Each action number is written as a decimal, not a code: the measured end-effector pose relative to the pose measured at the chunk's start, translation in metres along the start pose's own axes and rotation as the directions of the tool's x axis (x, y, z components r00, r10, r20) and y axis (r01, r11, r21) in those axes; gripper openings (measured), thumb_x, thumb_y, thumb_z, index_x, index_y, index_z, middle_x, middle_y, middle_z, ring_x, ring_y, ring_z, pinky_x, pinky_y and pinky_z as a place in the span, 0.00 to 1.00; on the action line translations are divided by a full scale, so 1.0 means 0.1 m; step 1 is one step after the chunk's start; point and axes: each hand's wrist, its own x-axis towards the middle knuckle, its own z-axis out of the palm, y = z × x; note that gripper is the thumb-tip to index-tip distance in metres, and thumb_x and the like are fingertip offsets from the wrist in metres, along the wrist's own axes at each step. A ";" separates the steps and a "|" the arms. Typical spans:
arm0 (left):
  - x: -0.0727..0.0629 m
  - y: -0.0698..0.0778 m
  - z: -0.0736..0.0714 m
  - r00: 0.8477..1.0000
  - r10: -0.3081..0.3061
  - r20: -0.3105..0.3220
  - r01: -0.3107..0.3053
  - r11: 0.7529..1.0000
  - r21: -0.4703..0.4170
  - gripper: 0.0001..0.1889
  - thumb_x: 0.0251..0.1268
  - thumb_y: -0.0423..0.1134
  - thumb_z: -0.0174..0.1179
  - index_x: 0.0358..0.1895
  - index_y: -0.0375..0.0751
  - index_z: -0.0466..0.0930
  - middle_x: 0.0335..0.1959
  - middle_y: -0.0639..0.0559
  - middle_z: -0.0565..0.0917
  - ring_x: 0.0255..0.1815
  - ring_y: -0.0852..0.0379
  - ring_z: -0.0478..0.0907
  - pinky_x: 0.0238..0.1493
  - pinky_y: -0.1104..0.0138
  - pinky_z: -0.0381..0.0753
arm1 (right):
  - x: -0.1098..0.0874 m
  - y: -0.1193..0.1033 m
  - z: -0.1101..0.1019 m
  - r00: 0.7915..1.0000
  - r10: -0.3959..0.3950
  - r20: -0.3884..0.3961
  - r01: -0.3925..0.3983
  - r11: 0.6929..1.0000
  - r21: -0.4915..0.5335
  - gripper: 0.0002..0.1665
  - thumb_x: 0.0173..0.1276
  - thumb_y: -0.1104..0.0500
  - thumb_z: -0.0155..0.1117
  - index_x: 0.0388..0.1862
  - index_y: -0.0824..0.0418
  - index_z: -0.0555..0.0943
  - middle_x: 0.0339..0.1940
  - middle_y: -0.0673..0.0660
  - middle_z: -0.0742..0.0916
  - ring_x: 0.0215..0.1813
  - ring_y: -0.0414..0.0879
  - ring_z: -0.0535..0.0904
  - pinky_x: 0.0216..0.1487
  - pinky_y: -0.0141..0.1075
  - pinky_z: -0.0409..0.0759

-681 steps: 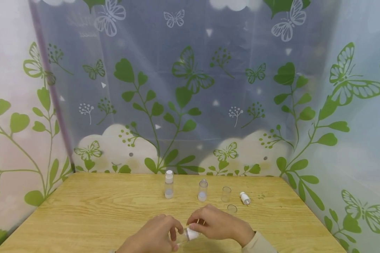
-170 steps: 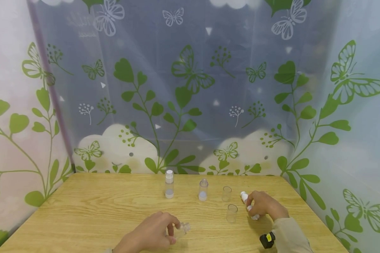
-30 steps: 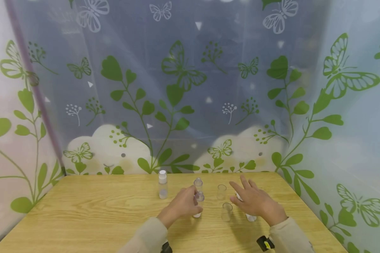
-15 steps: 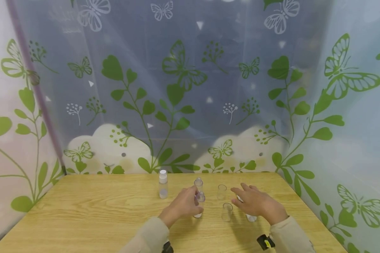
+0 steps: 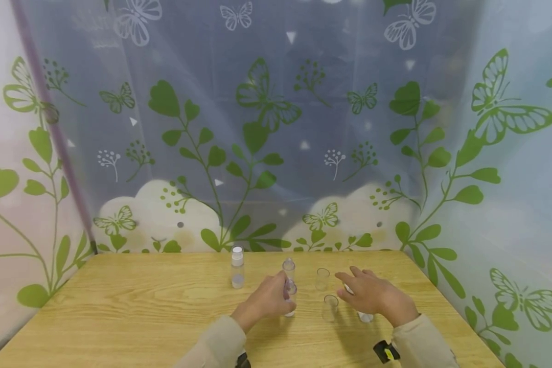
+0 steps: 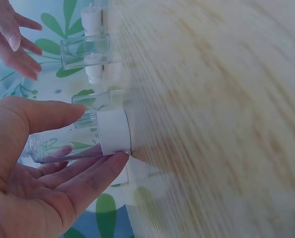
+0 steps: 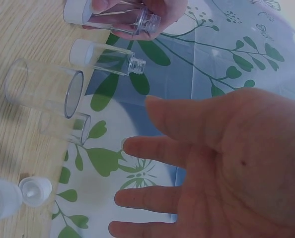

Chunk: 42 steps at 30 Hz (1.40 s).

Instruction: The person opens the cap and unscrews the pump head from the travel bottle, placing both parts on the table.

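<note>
My left hand [image 5: 267, 296] grips a clear bottle [image 6: 113, 131] with a white base and a bare threaded neck, thumb on one side and fingers on the other. The bottle stands upright, its base at the tabletop. Just behind it is a second clear bottle [image 7: 108, 57] of the same shape, also uncapped. With fingers spread and nothing held, my right hand [image 5: 374, 294] hovers over the right part of the table. Below it lie two white pump heads, a nearer one [image 5: 365, 317] and a farther one [image 5: 348, 289], both partly covered in the head view.
Two clear open-topped covers, one nearer [image 5: 330, 309] and one farther [image 5: 322, 280], stand between my hands. To the left stands a bottle with its white pump fitted [image 5: 237, 268]. A patterned curtain [image 5: 276, 153] rises behind the wooden table [image 5: 142, 317].
Since the older frames, a pump head has come off the bottle and lies at right; a second cover stands upright; the left hand has brought the bottle before the other. Lately the right hand lowered slightly.
</note>
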 end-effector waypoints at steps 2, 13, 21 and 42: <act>-0.01 0.00 0.00 1.000 -0.001 0.007 0.001 1.000 -0.003 0.19 0.56 0.35 0.71 0.47 0.37 0.73 0.38 0.48 0.82 0.37 0.55 0.79 0.37 0.68 0.80 | 0.00 -0.01 0.00 1.000 -0.001 0.001 0.001 1.000 0.000 0.31 0.82 0.48 0.52 0.77 0.61 0.67 0.78 0.80 0.63 0.77 0.80 0.57 0.68 0.76 0.62; -0.05 -0.04 -0.04 1.000 0.014 0.002 -0.014 1.000 -0.028 0.27 0.55 0.36 0.73 0.55 0.34 0.72 0.32 0.51 0.81 0.30 0.60 0.76 0.34 0.70 0.78 | 0.00 -0.04 0.03 1.000 -0.010 -0.002 0.010 1.000 -0.004 0.32 0.81 0.49 0.55 0.77 0.62 0.67 0.78 0.79 0.63 0.77 0.80 0.58 0.68 0.76 0.62; -0.16 -0.09 -0.22 1.000 0.002 -0.008 -0.002 0.999 -0.044 0.29 0.55 0.37 0.76 0.58 0.35 0.73 0.46 0.40 0.87 0.46 0.45 0.85 0.47 0.54 0.86 | 0.00 -0.05 0.02 1.000 -0.021 0.013 0.021 1.000 0.019 0.33 0.81 0.49 0.56 0.78 0.61 0.66 0.80 0.78 0.62 0.78 0.80 0.57 0.70 0.76 0.60; -0.65 -0.66 -0.86 0.985 -0.091 -0.144 0.091 0.996 -0.010 0.21 0.53 0.33 0.76 0.50 0.32 0.80 0.43 0.38 0.87 0.40 0.46 0.86 0.43 0.54 0.87 | 0.08 -0.30 0.04 0.914 -0.406 0.015 0.403 0.910 0.102 0.22 0.76 0.53 0.64 0.64 0.60 0.81 0.64 0.60 0.86 0.60 0.58 0.84 0.58 0.49 0.84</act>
